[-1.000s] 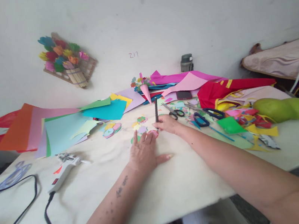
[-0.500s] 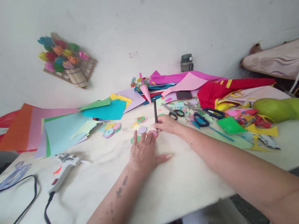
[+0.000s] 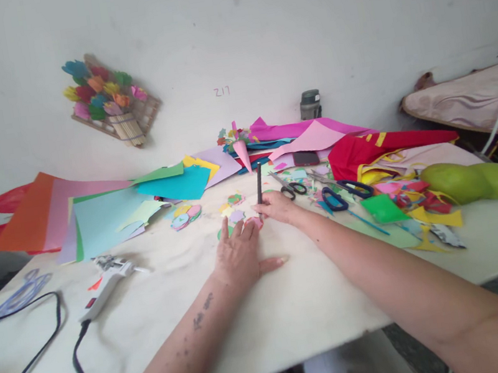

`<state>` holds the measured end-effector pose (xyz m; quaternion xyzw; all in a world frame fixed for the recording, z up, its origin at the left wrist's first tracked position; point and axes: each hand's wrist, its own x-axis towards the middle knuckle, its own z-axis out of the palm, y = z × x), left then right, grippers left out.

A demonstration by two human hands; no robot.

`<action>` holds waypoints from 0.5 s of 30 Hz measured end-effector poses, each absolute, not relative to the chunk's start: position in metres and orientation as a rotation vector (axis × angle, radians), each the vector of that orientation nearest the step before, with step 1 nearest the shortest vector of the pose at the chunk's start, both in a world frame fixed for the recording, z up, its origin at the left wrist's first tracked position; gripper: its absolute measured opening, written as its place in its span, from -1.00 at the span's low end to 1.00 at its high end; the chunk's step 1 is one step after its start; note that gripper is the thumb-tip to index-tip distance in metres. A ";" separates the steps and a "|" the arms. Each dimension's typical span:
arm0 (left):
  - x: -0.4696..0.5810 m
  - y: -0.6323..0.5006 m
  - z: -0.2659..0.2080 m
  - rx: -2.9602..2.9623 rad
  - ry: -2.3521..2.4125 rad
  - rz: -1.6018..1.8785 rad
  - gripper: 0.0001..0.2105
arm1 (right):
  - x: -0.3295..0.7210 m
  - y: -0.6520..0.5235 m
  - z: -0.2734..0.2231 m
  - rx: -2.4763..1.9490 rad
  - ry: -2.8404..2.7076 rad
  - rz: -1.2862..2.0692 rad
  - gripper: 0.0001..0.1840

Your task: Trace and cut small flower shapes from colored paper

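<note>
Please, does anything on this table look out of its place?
Yes, perhaps: green fruit-like objects lie at the table's right end, beside colourful scraps. They look odd among paper and scissors.

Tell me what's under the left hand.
Partly showing at the edges of the left hand are a pink paper piece and a green paper piece. The hand covers their remaining parts, and whatever lies beneath the palm cannot be seen.
</note>
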<state>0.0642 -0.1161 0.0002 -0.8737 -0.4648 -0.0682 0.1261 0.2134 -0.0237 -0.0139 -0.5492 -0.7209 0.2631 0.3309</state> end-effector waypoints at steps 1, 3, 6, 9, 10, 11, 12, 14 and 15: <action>0.064 -0.116 0.000 -2.546 -1.354 -0.196 -0.26 | 0.213 -0.024 -0.014 -1.436 -1.884 0.685 -0.76; 0.064 -0.117 0.001 -2.546 -1.352 -0.198 -0.27 | 0.213 -0.023 -0.014 -1.441 -1.880 0.674 -0.77; 0.064 -0.117 0.001 -2.537 -1.346 -0.199 -0.27 | 0.213 -0.022 -0.015 -1.448 -1.874 0.654 -0.77; 0.064 -0.116 0.000 -2.524 -1.339 -0.192 -0.27 | 0.213 -0.022 -0.015 -1.460 -1.872 0.638 -0.76; 0.064 -0.116 0.000 -2.518 -1.334 -0.195 -0.27 | 0.213 -0.022 -0.015 -1.466 -1.873 0.631 -0.76; 0.064 -0.116 -0.001 -2.512 -1.326 -0.203 -0.27 | 0.213 -0.022 -0.015 -1.473 -1.874 0.622 -0.77; 0.064 -0.115 -0.001 -2.507 -1.318 -0.212 -0.27 | 0.213 -0.023 -0.014 -1.479 -1.874 0.613 -0.77; 0.064 -0.115 -0.002 -2.508 -1.307 -0.228 -0.27 | 0.213 -0.023 -0.013 -1.486 -1.872 0.602 -0.77; 0.064 -0.115 -0.002 -2.514 -1.309 -0.232 -0.27 | 0.213 -0.024 -0.013 -1.485 -1.870 0.601 -0.77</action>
